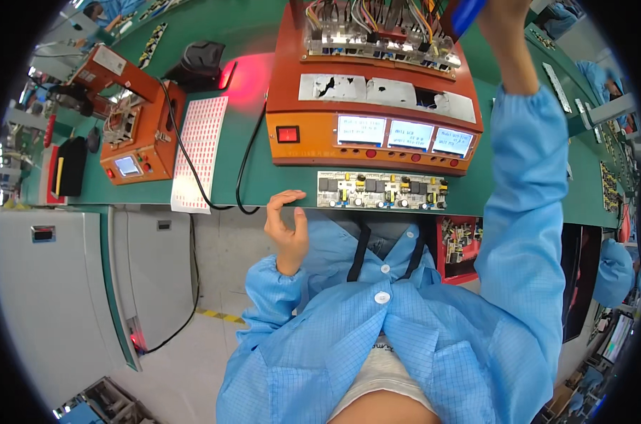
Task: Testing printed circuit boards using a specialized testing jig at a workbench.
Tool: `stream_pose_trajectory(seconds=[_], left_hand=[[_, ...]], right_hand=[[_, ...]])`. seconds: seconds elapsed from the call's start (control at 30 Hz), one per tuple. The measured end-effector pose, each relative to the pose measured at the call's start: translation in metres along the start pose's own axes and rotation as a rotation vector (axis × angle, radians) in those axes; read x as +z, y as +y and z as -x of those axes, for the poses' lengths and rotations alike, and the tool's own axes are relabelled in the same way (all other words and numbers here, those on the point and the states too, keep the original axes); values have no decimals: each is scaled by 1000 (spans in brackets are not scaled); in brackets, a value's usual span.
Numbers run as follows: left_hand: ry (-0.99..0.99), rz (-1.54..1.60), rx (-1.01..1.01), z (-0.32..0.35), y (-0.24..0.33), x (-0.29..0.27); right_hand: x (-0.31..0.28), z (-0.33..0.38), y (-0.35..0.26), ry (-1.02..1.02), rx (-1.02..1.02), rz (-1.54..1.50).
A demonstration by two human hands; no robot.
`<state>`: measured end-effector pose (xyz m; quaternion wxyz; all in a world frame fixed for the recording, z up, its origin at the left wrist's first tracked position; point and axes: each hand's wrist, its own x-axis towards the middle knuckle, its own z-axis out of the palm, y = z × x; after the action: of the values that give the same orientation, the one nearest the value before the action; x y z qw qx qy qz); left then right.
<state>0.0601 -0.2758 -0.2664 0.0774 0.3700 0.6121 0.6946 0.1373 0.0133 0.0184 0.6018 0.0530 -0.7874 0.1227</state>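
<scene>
Low in the frame, blue sleeves rise from the bottom edge. At centre, the left hand [286,225] hangs loosely spread, fingers curled, its fingertips touching the green bench [228,180] edge and holding nothing. Just right of it, a circuit board [382,191] lies flat along the bench's near edge, below the orange tester [373,120] with its three lit screens. The right hand [504,28] reaches to the top edge, right of centre, above the tester's wired fixture [377,35], beside a blue handle [467,14]; its grip I cannot tell, as the frame cuts it. At the upper left sit a label sheet [200,152] and a smaller orange unit [133,127].
</scene>
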Motion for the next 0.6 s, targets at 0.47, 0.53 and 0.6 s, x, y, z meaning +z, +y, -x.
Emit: stream_pose_trajectory(seconds=[0.47, 0.53, 0.6], left_hand=[[-24, -362, 400, 16, -30, 7], [-1, -363, 399, 14, -29, 8], [28, -368, 397, 15, -31, 8]], right_hand=[[78, 205, -94, -988, 813, -710], [84, 214, -95, -993, 937, -818], [86, 213, -91, -1060, 765, -685]])
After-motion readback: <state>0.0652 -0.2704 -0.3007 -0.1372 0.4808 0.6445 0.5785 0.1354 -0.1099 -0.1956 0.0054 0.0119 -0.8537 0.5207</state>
